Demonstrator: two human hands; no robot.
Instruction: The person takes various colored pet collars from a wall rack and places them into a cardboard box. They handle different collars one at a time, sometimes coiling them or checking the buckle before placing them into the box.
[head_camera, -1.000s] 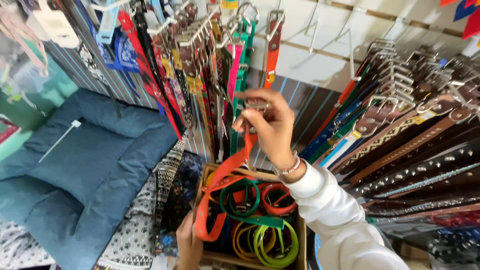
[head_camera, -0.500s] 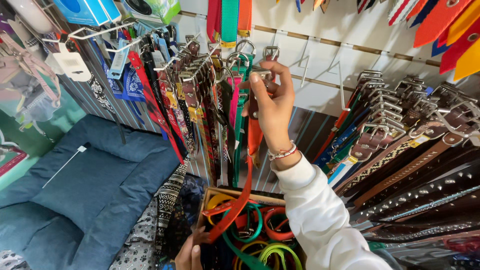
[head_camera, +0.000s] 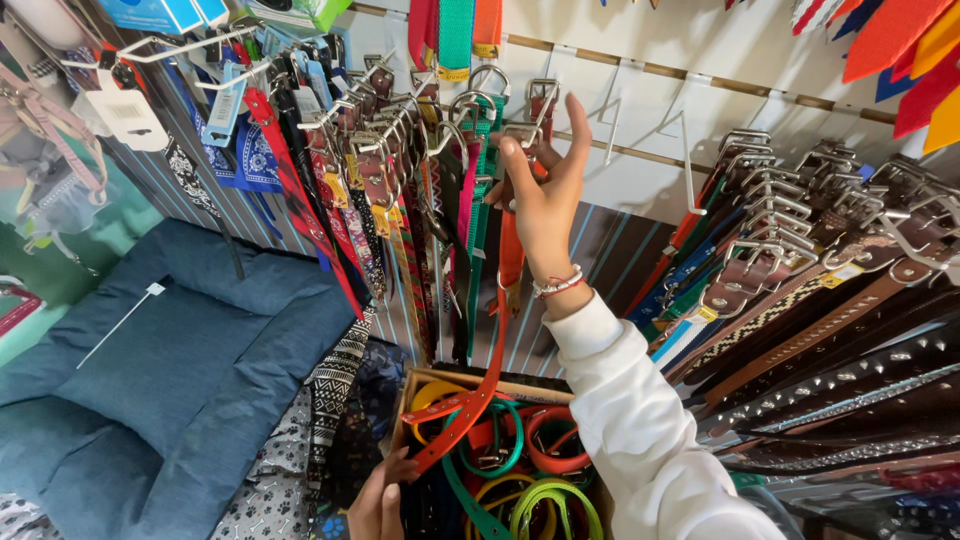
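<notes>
Up at the wall hooks, our right hand (head_camera: 548, 205) pinches the metal buckle end of a long orange webbing collar (head_camera: 487, 345), light and floppy, while our left hand (head_camera: 378, 500) steadies its tail, its grip hidden.

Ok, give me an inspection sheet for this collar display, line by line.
Surface: slatted wall with metal hooks; no table seen.
Job's things: orange collar hanging from the raised hand down to the box; cardboard box of coiled collars in orange, green and yellow.
Clutter: rows of buckled collars on hooks, dark studded leather collars at one side, blue bandanas.
Grips: right hand up at a hook, pinching the orange collar's buckle end; left hand low at the box's edge, partly out of view.
Cables: nothing seen.
Surroundings: blue pet bed, paw-print fabric below.
</notes>
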